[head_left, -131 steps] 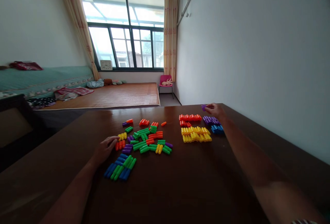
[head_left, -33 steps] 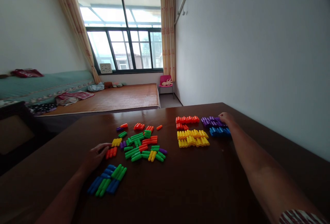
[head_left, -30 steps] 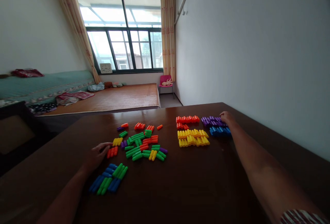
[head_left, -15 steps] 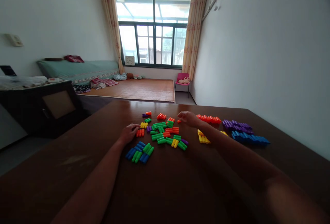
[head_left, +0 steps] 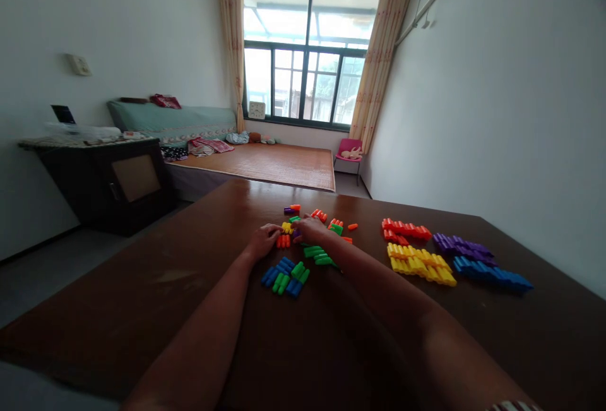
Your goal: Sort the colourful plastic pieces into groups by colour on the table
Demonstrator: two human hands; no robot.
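Note:
My left hand (head_left: 265,240) rests on the table beside a yellow cluster of pieces (head_left: 286,228) and a red-orange cluster (head_left: 283,242). Reaching in from the right, my right hand (head_left: 307,228) is over the purple piece (head_left: 297,234) near the yellow ones; its fingertips are too small to tell whether they grip anything. Blue and green pieces (head_left: 286,276) lie nearer to me. Green pieces (head_left: 319,255) are partly hidden under my right forearm. One loose orange piece (head_left: 353,226) lies to the right of my right hand.
On the right of the brown table (head_left: 189,310) lie rows of red-orange (head_left: 407,229), yellow (head_left: 421,264), purple (head_left: 464,247) and blue pieces (head_left: 492,274). Beyond the table are a bed (head_left: 284,163) and a pink chair (head_left: 349,146).
My right hand has moved left from the small orange piece to the yellow and purple pieces, close to my left hand. The orange piece stays on the table. The view has shifted left.

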